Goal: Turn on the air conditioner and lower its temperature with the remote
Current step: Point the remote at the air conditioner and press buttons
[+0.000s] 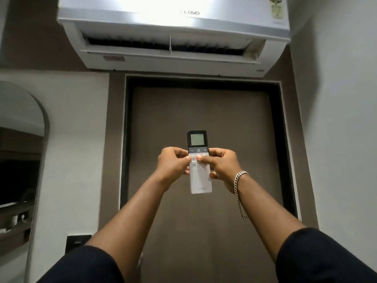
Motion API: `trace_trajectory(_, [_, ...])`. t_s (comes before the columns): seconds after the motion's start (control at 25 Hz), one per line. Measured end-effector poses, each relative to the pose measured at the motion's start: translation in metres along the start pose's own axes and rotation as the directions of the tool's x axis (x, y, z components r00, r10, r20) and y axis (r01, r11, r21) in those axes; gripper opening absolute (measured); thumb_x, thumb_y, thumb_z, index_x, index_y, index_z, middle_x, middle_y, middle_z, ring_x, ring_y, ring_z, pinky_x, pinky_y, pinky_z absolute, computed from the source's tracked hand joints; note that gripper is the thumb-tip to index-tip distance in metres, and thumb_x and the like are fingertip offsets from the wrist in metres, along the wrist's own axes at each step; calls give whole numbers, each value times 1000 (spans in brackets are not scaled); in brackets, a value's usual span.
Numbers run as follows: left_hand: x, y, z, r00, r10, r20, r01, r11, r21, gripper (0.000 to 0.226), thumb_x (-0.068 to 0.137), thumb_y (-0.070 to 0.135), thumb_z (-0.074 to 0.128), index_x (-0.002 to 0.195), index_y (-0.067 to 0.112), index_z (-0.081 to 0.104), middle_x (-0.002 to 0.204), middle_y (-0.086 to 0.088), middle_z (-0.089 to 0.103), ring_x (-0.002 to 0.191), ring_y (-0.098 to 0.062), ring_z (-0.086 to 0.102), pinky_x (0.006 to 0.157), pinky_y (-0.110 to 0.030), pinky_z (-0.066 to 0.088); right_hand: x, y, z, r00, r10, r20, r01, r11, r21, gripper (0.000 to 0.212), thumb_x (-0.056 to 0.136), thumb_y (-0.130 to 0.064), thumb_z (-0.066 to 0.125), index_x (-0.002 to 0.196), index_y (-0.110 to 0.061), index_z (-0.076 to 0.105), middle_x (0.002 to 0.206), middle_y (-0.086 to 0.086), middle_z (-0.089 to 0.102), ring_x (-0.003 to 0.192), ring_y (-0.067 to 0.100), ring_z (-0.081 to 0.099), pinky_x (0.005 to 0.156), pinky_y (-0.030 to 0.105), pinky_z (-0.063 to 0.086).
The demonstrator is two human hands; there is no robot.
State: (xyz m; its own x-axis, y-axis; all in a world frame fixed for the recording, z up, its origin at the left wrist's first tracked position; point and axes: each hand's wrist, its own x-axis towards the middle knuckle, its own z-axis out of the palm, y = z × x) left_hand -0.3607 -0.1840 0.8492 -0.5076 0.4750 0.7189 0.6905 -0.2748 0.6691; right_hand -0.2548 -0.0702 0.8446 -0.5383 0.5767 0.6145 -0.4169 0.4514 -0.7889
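A white air conditioner [173,33] hangs on the wall above a door, its front flap swung open so the dark vent slats show. Below it I hold a slim remote [201,180] upright, white in its lower body and black around a lit grey screen, with minus, power and plus buttons under the screen. My left hand [173,165] grips its left side and my right hand [221,167] its right side. Both thumbs rest on the white buttons just under the dark button strip. A silver chain bracelet hangs on my right wrist.
A brown door [202,111] in a dark frame fills the middle behind the remote. An arched mirror [20,160] stands at the left, a dark switch plate [78,241] low on the left wall, and a white wall [336,119] at the right.
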Motion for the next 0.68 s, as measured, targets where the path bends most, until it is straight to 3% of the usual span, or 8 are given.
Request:
trace_trajectory(0.16, [11,15,-7,1000,21,-2,-21,999,28,21,87,11,65,105,1,63,97,-16,70,82,-26,73,63,-31,60,5,-13,2,999,-53,-7,53,998,23,36,74,-18,78,107,-11,65,96,3,74,88,22,71,62,37,56])
trace_trajectory(0.32, [15,17,-5,998,49,-28,-48,999,24,6,86,13,66,90,13,62,98,-14,70,83,-24,72,63,-29,60,9,-15,4,996,-88,-18,88,995,39,38,75,-18,77,110,-11,65,101,6,74,91,24,71,83,52,56])
trace_trajectory(0.48, [21,17,-5,997,66,-35,-64,996,66,8,85,18,68,90,15,62,96,-9,69,85,-23,72,60,-25,60,14,-15,4,995,-97,-24,98,995,27,37,75,-18,78,110,-12,65,98,4,74,89,21,71,79,50,57])
trace_trajectory(0.68, [21,19,-5,997,71,-23,-69,995,74,14,85,19,68,96,12,62,98,-10,69,88,-22,72,64,-27,61,16,-14,2,994,-108,-27,109,993,35,39,74,-19,79,110,-12,64,97,3,73,88,21,71,60,34,58])
